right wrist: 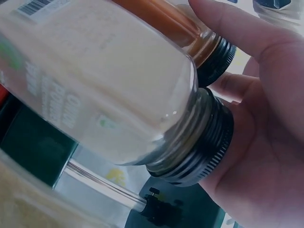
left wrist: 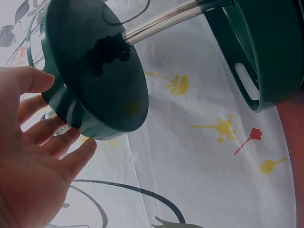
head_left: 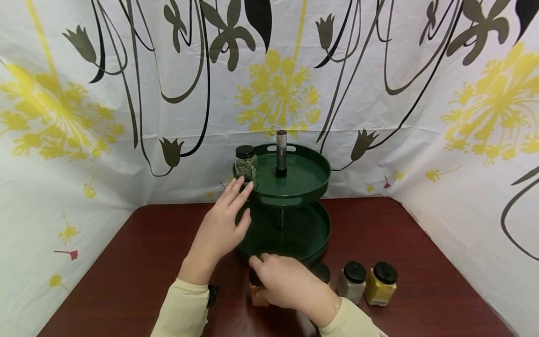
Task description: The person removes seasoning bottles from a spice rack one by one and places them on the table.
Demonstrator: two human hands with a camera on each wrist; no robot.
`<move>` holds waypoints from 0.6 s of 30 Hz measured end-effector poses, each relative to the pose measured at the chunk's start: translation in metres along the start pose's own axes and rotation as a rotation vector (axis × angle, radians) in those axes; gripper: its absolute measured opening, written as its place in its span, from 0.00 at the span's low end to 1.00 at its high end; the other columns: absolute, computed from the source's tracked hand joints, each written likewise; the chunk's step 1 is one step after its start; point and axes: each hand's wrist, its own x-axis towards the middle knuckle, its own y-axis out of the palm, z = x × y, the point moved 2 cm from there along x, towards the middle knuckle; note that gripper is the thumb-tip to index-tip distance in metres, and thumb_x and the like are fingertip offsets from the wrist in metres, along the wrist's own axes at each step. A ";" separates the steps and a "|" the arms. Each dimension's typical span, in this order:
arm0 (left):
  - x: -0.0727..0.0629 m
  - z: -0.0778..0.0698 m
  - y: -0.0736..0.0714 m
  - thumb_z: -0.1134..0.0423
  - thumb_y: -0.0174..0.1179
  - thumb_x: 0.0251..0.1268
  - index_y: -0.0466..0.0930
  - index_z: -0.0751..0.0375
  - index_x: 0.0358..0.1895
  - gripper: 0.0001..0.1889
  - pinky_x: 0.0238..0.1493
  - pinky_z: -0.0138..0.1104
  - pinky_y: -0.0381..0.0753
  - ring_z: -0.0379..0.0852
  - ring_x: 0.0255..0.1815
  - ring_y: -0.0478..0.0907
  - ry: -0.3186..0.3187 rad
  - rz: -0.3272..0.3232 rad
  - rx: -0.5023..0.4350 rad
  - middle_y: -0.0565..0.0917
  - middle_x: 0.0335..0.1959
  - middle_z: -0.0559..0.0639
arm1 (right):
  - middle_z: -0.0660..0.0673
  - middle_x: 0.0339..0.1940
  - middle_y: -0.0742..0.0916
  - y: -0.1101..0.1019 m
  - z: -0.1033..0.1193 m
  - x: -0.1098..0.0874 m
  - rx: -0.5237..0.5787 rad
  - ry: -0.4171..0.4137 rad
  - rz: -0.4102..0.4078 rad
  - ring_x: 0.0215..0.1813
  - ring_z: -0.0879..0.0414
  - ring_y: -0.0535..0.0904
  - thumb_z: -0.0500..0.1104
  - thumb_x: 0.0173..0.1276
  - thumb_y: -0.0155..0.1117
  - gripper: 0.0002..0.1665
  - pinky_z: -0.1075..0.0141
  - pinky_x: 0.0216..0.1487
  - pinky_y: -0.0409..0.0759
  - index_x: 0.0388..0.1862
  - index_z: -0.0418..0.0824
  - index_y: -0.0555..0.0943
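Note:
My right hand (head_left: 292, 285) reaches down at the front of the table, its thumb and fingers round the black-lidded top of an orange spice jar (head_left: 258, 296). In the right wrist view a pale onion powder jar (right wrist: 128, 90) stands close beside that orange jar (right wrist: 164, 21), near the palm. My left hand (head_left: 221, 224) is raised, fingers extended, by the upper tier of a green two-tier tray (head_left: 294, 175). Its fingertips lie at a jar of green herbs (head_left: 246, 164) on that tier; whether they touch it I cannot tell. The herb jar is mostly hidden behind the tray in the left wrist view.
Right of my right hand stand a whitish spice jar (head_left: 351, 282) and a yellow spice jar (head_left: 381, 284), both black-lidded. Another black lid (head_left: 321, 272) shows behind the hand. The tray's lower tier (head_left: 290, 234) sits on the dark red table (head_left: 362, 234), before a patterned cloth (head_left: 278, 28).

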 end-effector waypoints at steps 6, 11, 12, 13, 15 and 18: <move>0.002 -0.003 0.001 0.64 0.63 0.77 0.71 0.56 0.80 0.31 0.70 0.52 0.82 0.57 0.85 0.64 0.046 -0.022 0.039 0.69 0.83 0.58 | 0.53 0.46 0.85 -0.011 -0.002 -0.008 -0.042 0.017 0.018 0.38 0.65 0.79 0.65 0.64 0.78 0.36 0.69 0.41 0.83 0.65 0.50 0.82; 0.004 -0.009 0.001 0.66 0.65 0.74 0.74 0.58 0.78 0.30 0.76 0.54 0.76 0.60 0.84 0.66 0.126 -0.068 0.082 0.73 0.79 0.62 | 0.52 0.49 0.86 -0.030 -0.004 -0.019 -0.055 0.023 -0.026 0.42 0.63 0.83 0.64 0.67 0.76 0.35 0.66 0.45 0.86 0.67 0.48 0.82; 0.004 -0.011 0.002 0.66 0.65 0.73 0.75 0.58 0.77 0.30 0.77 0.54 0.75 0.60 0.84 0.67 0.142 -0.078 0.089 0.74 0.78 0.63 | 0.52 0.49 0.86 -0.033 -0.005 -0.021 -0.055 0.024 -0.037 0.43 0.63 0.83 0.63 0.68 0.76 0.35 0.66 0.45 0.86 0.66 0.48 0.83; 0.004 -0.012 0.002 0.66 0.66 0.73 0.76 0.58 0.76 0.29 0.77 0.54 0.75 0.61 0.83 0.67 0.157 -0.086 0.098 0.75 0.77 0.63 | 0.52 0.49 0.86 -0.035 -0.005 -0.023 -0.056 0.023 -0.049 0.42 0.63 0.83 0.63 0.68 0.76 0.34 0.66 0.45 0.86 0.66 0.48 0.83; 0.003 -0.015 0.003 0.67 0.66 0.72 0.77 0.59 0.75 0.29 0.76 0.56 0.75 0.62 0.82 0.69 0.187 -0.105 0.112 0.77 0.76 0.63 | 0.52 0.49 0.86 -0.039 -0.007 -0.026 -0.055 0.025 -0.065 0.43 0.62 0.84 0.62 0.69 0.75 0.32 0.66 0.44 0.86 0.65 0.47 0.83; 0.002 -0.018 0.006 0.67 0.66 0.71 0.80 0.59 0.73 0.27 0.76 0.58 0.75 0.63 0.81 0.71 0.237 -0.141 0.130 0.80 0.73 0.62 | 0.52 0.49 0.86 -0.041 -0.009 -0.028 -0.059 0.020 -0.075 0.43 0.62 0.84 0.62 0.70 0.75 0.31 0.65 0.43 0.86 0.64 0.47 0.84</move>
